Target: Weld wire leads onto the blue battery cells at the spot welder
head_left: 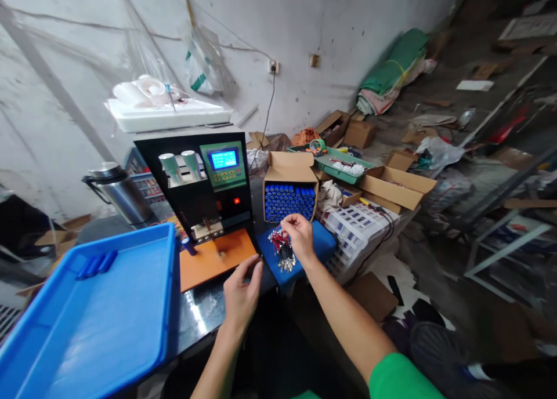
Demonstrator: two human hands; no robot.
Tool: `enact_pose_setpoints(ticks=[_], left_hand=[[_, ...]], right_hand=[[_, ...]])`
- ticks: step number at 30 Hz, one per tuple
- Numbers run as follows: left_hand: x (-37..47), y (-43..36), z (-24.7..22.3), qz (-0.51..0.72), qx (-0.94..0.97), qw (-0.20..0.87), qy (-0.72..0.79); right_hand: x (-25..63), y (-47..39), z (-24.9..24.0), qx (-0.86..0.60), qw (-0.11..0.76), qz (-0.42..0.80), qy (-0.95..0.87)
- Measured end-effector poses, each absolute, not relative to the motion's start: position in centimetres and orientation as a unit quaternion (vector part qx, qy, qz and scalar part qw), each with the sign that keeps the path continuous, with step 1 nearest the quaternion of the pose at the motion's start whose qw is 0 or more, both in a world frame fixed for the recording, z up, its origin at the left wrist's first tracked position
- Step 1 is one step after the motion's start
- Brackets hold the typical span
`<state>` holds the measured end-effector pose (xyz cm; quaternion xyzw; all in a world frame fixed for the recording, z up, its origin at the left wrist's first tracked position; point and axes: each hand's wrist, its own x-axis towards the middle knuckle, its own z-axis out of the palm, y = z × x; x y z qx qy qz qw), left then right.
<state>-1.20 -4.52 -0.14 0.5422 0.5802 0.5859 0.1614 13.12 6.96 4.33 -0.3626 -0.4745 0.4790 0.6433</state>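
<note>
My right hand is at a bundle of red and black wire leads with metal and white ends, lying on a blue pad. Its thumb and forefinger are pinched together at the red ends; what is between them is too small to make out. Closer to me, my left hand also has thumb and fingertips together, with a tiny dark bit at the tips. Left of it stands a black spot welder with a lit screen. One blue cylindrical battery cell stands on the orange board before it.
A blue tray on the left holds several blue cells. Behind the pad is an open carton packed with blue cells. Farther right are a green tray and a white plastic crate. A steel jug stands at back left.
</note>
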Motion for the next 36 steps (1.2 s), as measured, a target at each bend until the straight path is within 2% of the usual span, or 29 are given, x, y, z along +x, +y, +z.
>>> enact_pose_setpoints(ticks=[7,13,18,24,26,29,31,33,36], left_hand=[[-1.5,-3.8,0.9,0.592,0.502,0.175,0.605],[-3.1,-4.7,1.2,0.621,0.432,0.273,0.594],[-5.6,-4.7,1.7,0.568,0.447,0.345,0.599],[-6.8,-4.8,1.2,0.510,0.472,0.340,0.633],[-7.1,-4.5,1.1,0.537,0.456,0.288,0.648],[-8.6,-3.4,1.1,0.601,0.380,0.085,0.698],[-10.3,-2.2,1.1,0.590,0.345,-0.023,0.730],[-12.1,-0.9,1.1,0.557,0.350,-0.045,0.752],[-13.6,0.1,0.9,0.514,0.385,0.007,0.767]], right_hand=[[9.3,4.1,3.4,-0.349,0.594,0.535,-0.490],[8.4,3.5,2.2,-0.313,0.548,0.555,-0.542],[7.6,2.9,1.2,-0.255,0.444,0.606,-0.609],[6.9,2.8,0.1,-0.261,0.423,0.586,-0.640],[7.0,2.8,-0.3,-0.270,0.426,0.597,-0.624],[7.3,3.1,-0.9,-0.287,0.443,0.613,-0.588],[7.6,3.2,-1.2,-0.299,0.455,0.614,-0.572],[7.8,3.4,-1.4,-0.309,0.463,0.611,-0.562],[8.1,3.4,-1.5,-0.315,0.471,0.615,-0.548]])
